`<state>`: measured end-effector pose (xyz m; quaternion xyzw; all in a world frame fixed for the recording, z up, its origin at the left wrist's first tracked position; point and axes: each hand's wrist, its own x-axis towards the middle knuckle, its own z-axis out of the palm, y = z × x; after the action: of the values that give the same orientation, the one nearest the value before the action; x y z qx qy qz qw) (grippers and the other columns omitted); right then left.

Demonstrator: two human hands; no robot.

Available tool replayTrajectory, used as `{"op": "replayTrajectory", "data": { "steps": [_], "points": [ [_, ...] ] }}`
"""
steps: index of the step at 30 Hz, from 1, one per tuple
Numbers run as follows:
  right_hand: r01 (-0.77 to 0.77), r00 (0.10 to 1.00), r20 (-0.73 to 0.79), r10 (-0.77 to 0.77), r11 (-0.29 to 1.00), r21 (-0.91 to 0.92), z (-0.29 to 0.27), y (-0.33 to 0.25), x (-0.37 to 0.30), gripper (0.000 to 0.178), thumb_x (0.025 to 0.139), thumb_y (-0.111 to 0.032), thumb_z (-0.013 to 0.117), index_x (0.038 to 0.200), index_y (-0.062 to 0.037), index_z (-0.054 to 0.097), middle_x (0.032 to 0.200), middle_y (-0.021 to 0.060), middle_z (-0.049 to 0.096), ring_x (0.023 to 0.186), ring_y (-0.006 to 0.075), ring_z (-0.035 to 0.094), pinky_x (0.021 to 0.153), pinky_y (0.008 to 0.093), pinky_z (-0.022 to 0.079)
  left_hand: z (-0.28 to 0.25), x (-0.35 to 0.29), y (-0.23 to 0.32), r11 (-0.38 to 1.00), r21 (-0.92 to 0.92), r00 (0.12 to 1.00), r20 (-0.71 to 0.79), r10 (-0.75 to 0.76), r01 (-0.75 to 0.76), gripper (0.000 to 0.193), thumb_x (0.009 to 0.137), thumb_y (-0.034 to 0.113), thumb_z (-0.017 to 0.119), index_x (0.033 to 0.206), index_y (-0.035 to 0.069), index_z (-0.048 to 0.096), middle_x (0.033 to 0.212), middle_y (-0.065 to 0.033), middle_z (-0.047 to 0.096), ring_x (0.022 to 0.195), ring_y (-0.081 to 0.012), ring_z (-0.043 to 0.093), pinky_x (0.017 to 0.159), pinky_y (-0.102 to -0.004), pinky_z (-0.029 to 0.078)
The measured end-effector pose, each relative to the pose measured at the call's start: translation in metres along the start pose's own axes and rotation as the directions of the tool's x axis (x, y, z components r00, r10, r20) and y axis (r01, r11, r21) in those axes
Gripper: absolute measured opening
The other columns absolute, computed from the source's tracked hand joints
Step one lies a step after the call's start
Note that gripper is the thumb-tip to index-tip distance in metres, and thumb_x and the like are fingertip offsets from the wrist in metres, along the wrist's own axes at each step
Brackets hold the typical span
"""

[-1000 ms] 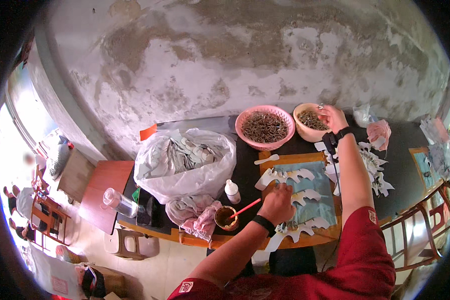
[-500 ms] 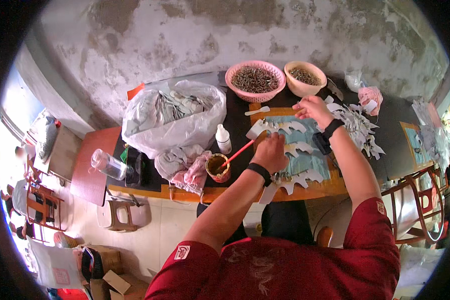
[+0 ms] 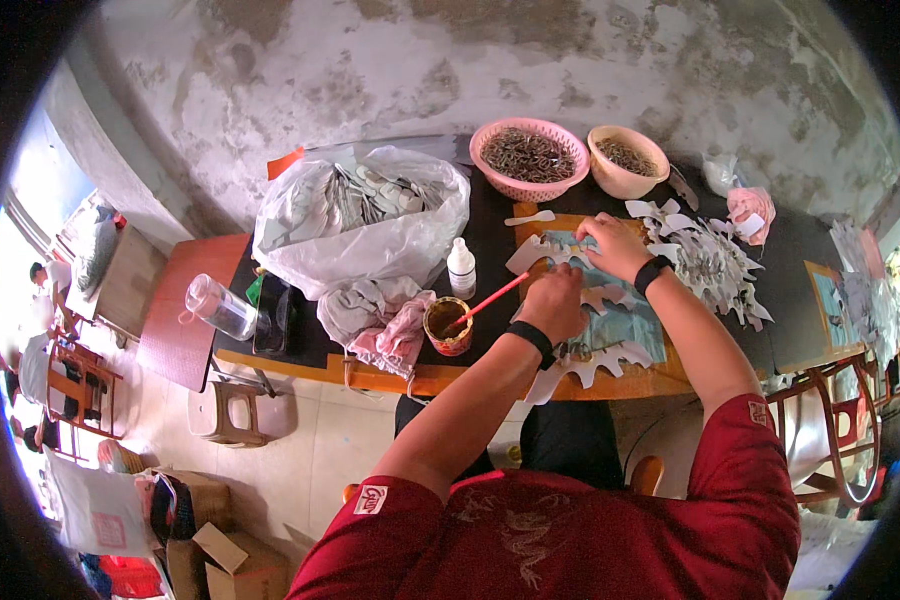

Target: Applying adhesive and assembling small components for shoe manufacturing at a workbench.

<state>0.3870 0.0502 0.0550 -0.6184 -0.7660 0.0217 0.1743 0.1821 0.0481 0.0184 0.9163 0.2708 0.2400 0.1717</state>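
Note:
My left hand [image 3: 554, 300] is closed over the middle of a blue-green sheet [image 3: 625, 328], its fingers bent down among white scalloped pieces. What its fingertips pinch is hidden. Beyond it, my right hand [image 3: 612, 247] has thumb and fingers drawn together at the far white piece [image 3: 530, 252]; anything between them is too small to name. Nearest me on the sheet lies another scalloped white piece [image 3: 600, 370]. A red stick [image 3: 497, 293] leans out of a small can [image 3: 448, 330] of brown paste, its upper end close to my left hand.
Behind stand a pink basket [image 3: 528, 160] and a cream bowl [image 3: 627, 163], both full of small metal parts. A plastic bag [image 3: 360, 215] of flat pieces, a white bottle [image 3: 461, 268] and cloths [image 3: 375, 320] are at left. White cutouts [image 3: 710, 260] are heaped at right.
My right hand has come down and left from above the sheet to the far white piece, near my left hand. My left hand stays over the sheet. The view has shifted slightly.

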Motion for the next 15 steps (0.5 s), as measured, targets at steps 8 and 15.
{"op": "replayTrajectory", "data": {
  "steps": [8, 15],
  "points": [
    [-0.011, 0.999, 0.051, 0.012, 0.999, -0.03, 0.011, 0.0, 0.005, 0.031, 0.081, -0.007, 0.073, 0.109, -0.0126, 0.062, 0.108, 0.0133, 0.063, 0.108, 0.0352, 0.06, 0.092, 0.044, 0.049, 0.007, 0.0, -0.001, 0.999, 0.041, 0.999, -0.042, 0.002, 0.0, 0.042, 0.068, 0.017, 0.07, 0.102, -0.003, 0.057, 0.097, -0.0222, 0.062, 0.087, -0.0391, 0.066, 0.075, -0.0449, 0.056],
    [-0.071, 0.997, 0.031, 0.073, 0.996, -0.059, 0.014, 0.006, 0.006, 0.035, 0.081, -0.009, 0.075, 0.113, -0.0102, 0.063, 0.108, 0.0144, 0.063, 0.108, 0.0349, 0.06, 0.092, 0.044, 0.048, 0.006, 0.001, -0.001, 0.999, 0.048, 0.999, -0.041, 0.018, -0.016, 0.047, 0.067, 0.017, 0.07, 0.107, -0.004, 0.057, 0.099, -0.0224, 0.062, 0.089, -0.0376, 0.067, 0.076, -0.0443, 0.057]
  ]
}}
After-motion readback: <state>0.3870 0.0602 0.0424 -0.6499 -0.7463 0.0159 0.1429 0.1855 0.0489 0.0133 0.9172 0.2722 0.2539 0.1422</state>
